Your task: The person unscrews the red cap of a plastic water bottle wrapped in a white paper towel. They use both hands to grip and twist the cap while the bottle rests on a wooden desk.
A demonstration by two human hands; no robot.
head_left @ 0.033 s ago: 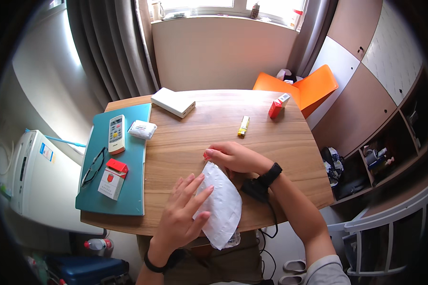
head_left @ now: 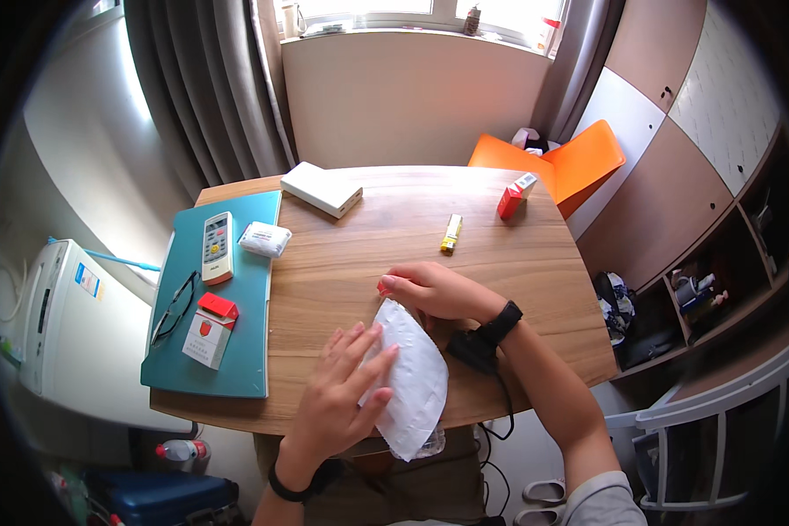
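A crumpled white paper tissue [head_left: 410, 373] lies at the table's near edge, draped over a clear plastic bottle [head_left: 430, 444] of which only the bottom end shows. My left hand [head_left: 342, 386] rests with fingers spread on the tissue's left side. Beyond the tissue's far tip, the thumb and fingers of my right hand [head_left: 430, 287] are closed on a small red cap [head_left: 382, 287], partly hidden by them. A black wristband device [head_left: 472, 351] with a cable is by my right wrist.
A teal folder [head_left: 237, 351] at left carries a remote [head_left: 217, 250], glasses [head_left: 174, 309], a red-white cigarette pack [head_left: 209, 337] and a tissue packet [head_left: 264, 239]. Farther off are a white box [head_left: 322, 189], a yellow lighter [head_left: 451, 234], a red-white box [head_left: 515, 197] and an orange chair [head_left: 579, 167].
Both hands keep nearly the same place. The left fingers have shifted very slightly right over the tissue; the whole view has drifted a little.
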